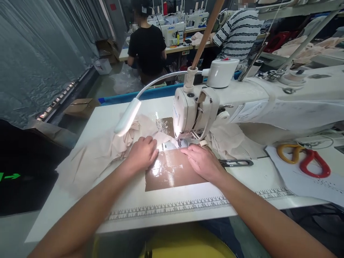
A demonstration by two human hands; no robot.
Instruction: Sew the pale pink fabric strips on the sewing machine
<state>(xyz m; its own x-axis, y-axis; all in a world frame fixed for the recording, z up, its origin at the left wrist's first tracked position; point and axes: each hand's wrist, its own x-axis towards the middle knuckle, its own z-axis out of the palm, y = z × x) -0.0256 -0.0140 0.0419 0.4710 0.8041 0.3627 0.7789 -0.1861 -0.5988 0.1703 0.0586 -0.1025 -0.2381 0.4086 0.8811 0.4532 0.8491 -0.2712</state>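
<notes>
Pale pink fabric (91, 161) lies bunched on the table, its narrow end running under the needle area of a white sewing machine (184, 107). My left hand (143, 152) is closed on the fabric's edge, left of the presser foot (179, 142). Just right of the foot, my right hand (202, 161) lies with fingers stretched out, fingertips close to the needle plate. It rests on a shiny brown sheet (169, 175) covering the machine bed. Whether fabric lies under the right fingertips cannot be made out. Black thread snips (238, 163) lie beside the right wrist.
A lamp (128, 116) on a bent neck hangs over the fabric. Scissors with orange and red handles (314, 164) lie on paper at right. A printed ruler (172, 209) runs along the table's front edge. Two people work at machines behind. More pale fabric (231, 138) lies under the machine arm.
</notes>
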